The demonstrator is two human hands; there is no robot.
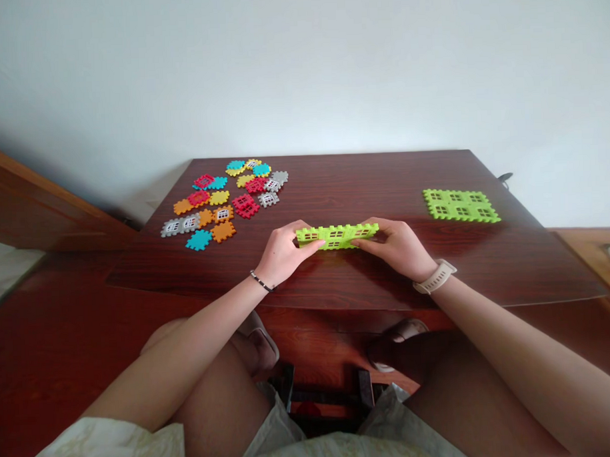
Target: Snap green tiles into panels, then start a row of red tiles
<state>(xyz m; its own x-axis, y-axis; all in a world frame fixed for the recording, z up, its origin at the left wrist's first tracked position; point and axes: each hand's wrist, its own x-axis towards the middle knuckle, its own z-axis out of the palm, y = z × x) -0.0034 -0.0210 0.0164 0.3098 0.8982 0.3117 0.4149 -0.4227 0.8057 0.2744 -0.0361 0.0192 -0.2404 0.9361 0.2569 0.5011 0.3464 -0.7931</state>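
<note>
My left hand (286, 254) and my right hand (393, 247) grip the two ends of a lime-green strip of interlocking waffle blocks with window cut-outs (336, 236), held just above the table. The fingers of each hand wrap its end, and part of the strip hides behind them. A flat lime-green panel of joined waffle blocks (461, 205) lies on the table to the right, well apart from my right hand. Left of my left hand sits a loose scatter of red, orange, yellow, teal and grey waffle blocks (222, 200).
The dark reddish wood-grain table (363, 180) stands against a white wall, its edge running close in front of my wrists. A dark chair frame shows below, between my knees. A wooden door edge rises at the left, and a lighter wooden surface lies at the right.
</note>
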